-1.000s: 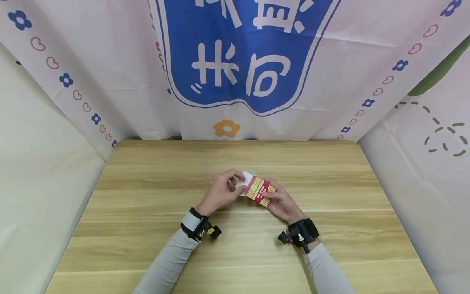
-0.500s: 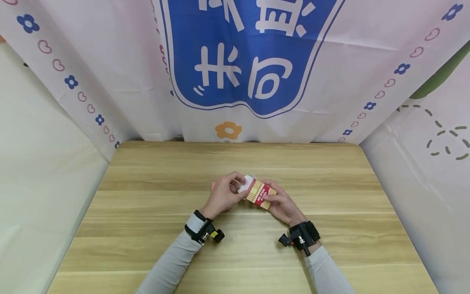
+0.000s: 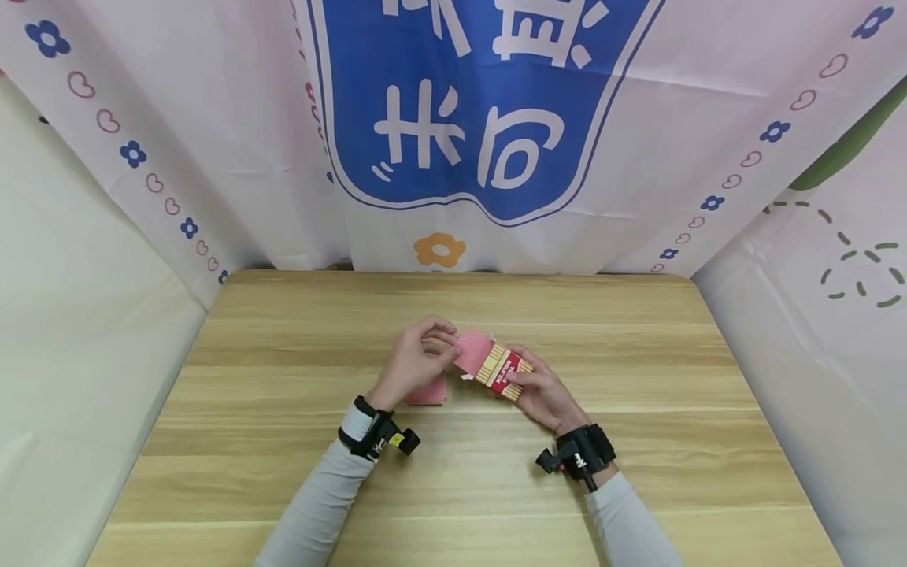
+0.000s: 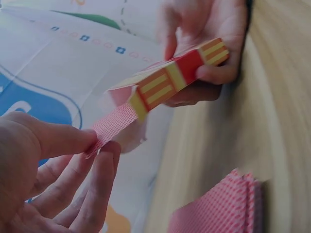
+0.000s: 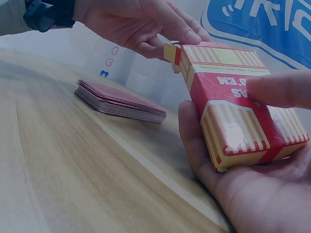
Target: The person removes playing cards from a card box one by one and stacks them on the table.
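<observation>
In the head view, my right hand holds a red-and-yellow striped card box, tilted, its end towards my left hand. A pink-patterned playing card juts from that end; how many cards lie together there I cannot tell. Pinching its edge between thumb and fingers is my left hand, plainest in the left wrist view. A whitish flap hangs under the card, and a small yellow tab sticks out at the box mouth. A stack of cards lies on the table, partly covered by my left hand from above.
The wooden table carries the stack left of the box. A printed cloth hangs behind its far edge, with pale cloth walls at both sides. Each wrist wears a black camera strap.
My left hand has shifted left, uncovering part of the card stack. A pink card back shows at the box end where white showed before. My right hand and the box have barely moved.
</observation>
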The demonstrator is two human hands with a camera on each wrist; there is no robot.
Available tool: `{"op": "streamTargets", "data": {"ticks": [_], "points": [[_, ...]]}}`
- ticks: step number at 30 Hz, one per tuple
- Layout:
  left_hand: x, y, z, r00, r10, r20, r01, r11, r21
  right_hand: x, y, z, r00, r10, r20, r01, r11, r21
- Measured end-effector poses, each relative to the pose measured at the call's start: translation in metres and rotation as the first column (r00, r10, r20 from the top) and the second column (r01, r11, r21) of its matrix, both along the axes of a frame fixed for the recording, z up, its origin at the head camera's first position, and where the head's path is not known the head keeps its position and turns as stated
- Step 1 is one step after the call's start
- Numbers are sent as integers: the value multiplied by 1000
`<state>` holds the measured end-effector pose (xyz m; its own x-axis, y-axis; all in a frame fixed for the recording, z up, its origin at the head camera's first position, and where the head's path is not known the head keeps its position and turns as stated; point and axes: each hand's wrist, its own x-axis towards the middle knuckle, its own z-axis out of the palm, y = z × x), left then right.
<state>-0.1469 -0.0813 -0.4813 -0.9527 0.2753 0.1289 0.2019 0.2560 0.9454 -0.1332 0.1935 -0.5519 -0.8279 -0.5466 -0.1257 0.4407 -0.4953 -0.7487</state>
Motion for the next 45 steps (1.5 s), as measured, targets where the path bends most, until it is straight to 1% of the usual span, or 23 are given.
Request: {"op": "streamTargets", "data": {"ticks": [4, 7, 13, 15, 18, 21, 22, 24, 28, 30, 33, 35, 37, 42, 44, 45], "points": [[-2, -9, 6, 1000, -12, 12, 13, 999, -43, -1, 0, 0, 1000, 1, -2, -2, 1000, -15], [-5, -16, 9, 999, -27, 19, 29, 997, -73, -1, 0, 0, 1000, -1, 1, 2, 1000, -6], [-11, -35, 13, 1000, -12, 18, 13, 999, -37, -2, 0, 2, 1000, -14, 10, 14, 1000, 5], [-14, -42, 14, 1000, -3, 20, 3, 999, -36, -2, 0, 2, 1000, -19, 15, 19, 1000, 4], [-18, -51, 13, 1000, 13, 8, -12, 997, -73, -3, 0, 4, 1000, -20, 14, 20, 1000, 2], [-22, -58, 11, 1000, 20, 1, -19, 991, -130, -4, 0, 4, 1000, -20, 8, 20, 1000, 5], [-23, -59, 9, 1000, 19, -1, -18, 988, -154, -4, 0, 4, 1000, -18, 9, 18, 1000, 4], [-24, -61, 6, 1000, 7, 20, -3, 981, -193, -4, 1, 3, 1000, -17, 11, 17, 1000, 0], [-25, -60, -1, 997, -34, 69, 52, 961, -271, -2, 0, 1, 1000, -13, 17, 14, 1000, -12], [-25, -59, -4, 994, -51, 95, 77, 952, -295, -2, 0, 1, 1000, -17, 19, 17, 1000, -11], [-24, -57, -8, 990, -53, 128, 92, 941, -326, -1, -1, 1, 1000, -22, 19, 22, 1000, -5], [-24, -55, -10, 990, -47, 134, 92, 932, -350, -1, -1, 1, 999, -25, 23, 24, 1000, 3], [-24, -54, -11, 991, -39, 126, 85, 919, -386, -1, -1, 2, 999, -28, 29, 28, 1000, 10], [-24, -51, -14, 997, -35, 70, 64, 872, -484, 0, -2, 4, 999, -33, 33, 32, 999, 15], [-23, -49, -15, 998, -35, 49, 55, 860, -507, 0, -2, 4, 999, -31, 33, 31, 999, 14], [-23, -48, -15, 999, -32, 40, 48, 858, -511, 0, -2, 4, 999, -30, 32, 29, 999, 13]]}}
